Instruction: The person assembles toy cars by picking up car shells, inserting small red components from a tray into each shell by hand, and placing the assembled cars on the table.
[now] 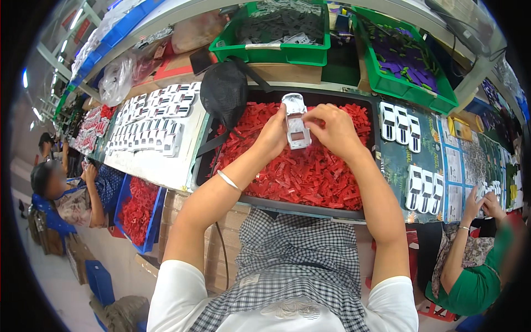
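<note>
A white toy car body is held upright over the tray, gripped along its left side by my left hand. Window openings show through its shell. At the car body's right edge is my right hand, its thumb and fingertips drawn together in a pinch; whatever lies between them is too small to make out. Beneath both hands, a black tray is heaped with small red plastic parts.
Rows of white car bodies stand on the left board. Several more stand to the right. A black mesh bag hangs over the tray's far left corner. Green bins hold parts behind. Co-workers sit left and right.
</note>
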`<state>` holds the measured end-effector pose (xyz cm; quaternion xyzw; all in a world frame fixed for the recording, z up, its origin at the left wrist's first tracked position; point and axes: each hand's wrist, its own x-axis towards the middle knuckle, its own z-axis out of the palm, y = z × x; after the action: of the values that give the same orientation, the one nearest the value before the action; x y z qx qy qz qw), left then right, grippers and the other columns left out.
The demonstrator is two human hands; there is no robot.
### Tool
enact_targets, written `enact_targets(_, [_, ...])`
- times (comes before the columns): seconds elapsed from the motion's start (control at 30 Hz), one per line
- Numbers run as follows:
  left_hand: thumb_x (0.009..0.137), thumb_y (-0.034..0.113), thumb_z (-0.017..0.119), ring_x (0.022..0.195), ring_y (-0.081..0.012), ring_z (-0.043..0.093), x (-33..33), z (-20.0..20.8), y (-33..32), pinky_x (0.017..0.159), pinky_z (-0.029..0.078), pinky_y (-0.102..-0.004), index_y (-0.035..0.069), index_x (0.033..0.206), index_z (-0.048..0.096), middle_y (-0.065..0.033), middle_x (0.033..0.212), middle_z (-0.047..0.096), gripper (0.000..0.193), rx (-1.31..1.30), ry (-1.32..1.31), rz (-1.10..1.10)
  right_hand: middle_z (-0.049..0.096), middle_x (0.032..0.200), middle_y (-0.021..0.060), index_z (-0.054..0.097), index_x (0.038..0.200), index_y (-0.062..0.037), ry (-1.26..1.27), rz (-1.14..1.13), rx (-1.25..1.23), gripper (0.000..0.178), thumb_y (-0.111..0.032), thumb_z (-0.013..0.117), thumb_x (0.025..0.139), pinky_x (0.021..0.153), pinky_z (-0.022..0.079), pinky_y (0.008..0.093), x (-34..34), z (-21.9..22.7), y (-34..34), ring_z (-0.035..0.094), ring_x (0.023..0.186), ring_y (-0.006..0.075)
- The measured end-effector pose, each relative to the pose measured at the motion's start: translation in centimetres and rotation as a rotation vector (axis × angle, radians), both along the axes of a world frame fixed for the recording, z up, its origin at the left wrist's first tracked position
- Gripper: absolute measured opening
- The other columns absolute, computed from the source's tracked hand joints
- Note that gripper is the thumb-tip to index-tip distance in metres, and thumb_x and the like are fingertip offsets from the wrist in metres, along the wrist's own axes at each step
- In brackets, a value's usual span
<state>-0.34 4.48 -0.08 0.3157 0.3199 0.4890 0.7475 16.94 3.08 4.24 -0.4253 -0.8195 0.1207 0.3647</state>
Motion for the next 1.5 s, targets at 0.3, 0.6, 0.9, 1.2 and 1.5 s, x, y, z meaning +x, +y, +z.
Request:
enact_targets(0.3, [0.1,0.04,0.029,0.09,-0.0215,0.061,-0.2,0.0,0.9,0.081,0.05,-0.039,0.003,0.113,0.049,-0.0094,0.1,0.06,0.044,0.054,-0.053,0.212,0.067,0.079,0.0089,0.064,0.095,-0.0059,-0.182,0.055,-0.356,0.026,-0.009,0.068,0.07,0.067,0.049,0.0359,0.8,0.8,-0.3,0.065,0.075,0.025])
enact_targets(0.6, [0.099,0.045,0.028,0.078,-0.0192,0.061,-1.1,0.7,1.2,0.067,0.054,-0.0382,0.006,0.11,0.051,-0.0067,0.091,0.06,0.046,0.004,0.074,0.304,0.065,0.091,0.0092,0.068,0.09,-0.0105,-0.76,0.138,-0.414,0.02,-0.006,0.064,0.071,0.074,0.05,0.0405,-0.4,-1.1,-0.6,0.062,0.092,0.0274])
enact_targets(0.9, [0.1,0.041,0.028,0.076,-0.0165,0.061,-0.8,0.0,1.0,0.065,0.052,-0.0334,0.008,0.107,0.053,-0.0049,0.09,0.061,0.042,0.038,0.095,0.242,0.063,0.087,0.0091,0.064,0.086,-0.0034,0.047,0.034,-0.196,0.009,-0.009,0.063,0.079,0.067,0.048,0.0333,-0.2,-0.2,-0.1,0.061,0.08,0.023])
enact_targets(1.2, [0.1,0.04,0.03,0.079,-0.0134,0.057,0.0,-1.4,0.4,0.068,0.049,-0.0296,0.005,0.11,0.052,-0.0048,0.093,0.058,0.042,0.034,0.1,0.065,0.059,0.075,0.0053,0.062,0.085,-0.0079,-0.083,-0.044,0.127,0.013,-0.012,0.068,0.073,0.064,0.047,0.0374,-2.7,-2.9,0.2,0.058,0.074,0.025])
enact_targets(1.5, [0.1,0.039,0.029,0.078,-0.0142,0.059,-0.7,-0.3,0.6,0.061,0.049,-0.0285,0.005,0.114,0.051,-0.0062,0.099,0.06,0.042,0.048,0.129,0.078,0.053,0.113,0.0081,0.066,0.081,-0.0113,-0.12,0.092,0.139,0.016,-0.01,0.07,0.065,0.094,0.034,0.0427,-1.7,-0.6,-0.6,0.045,0.11,0.0287])
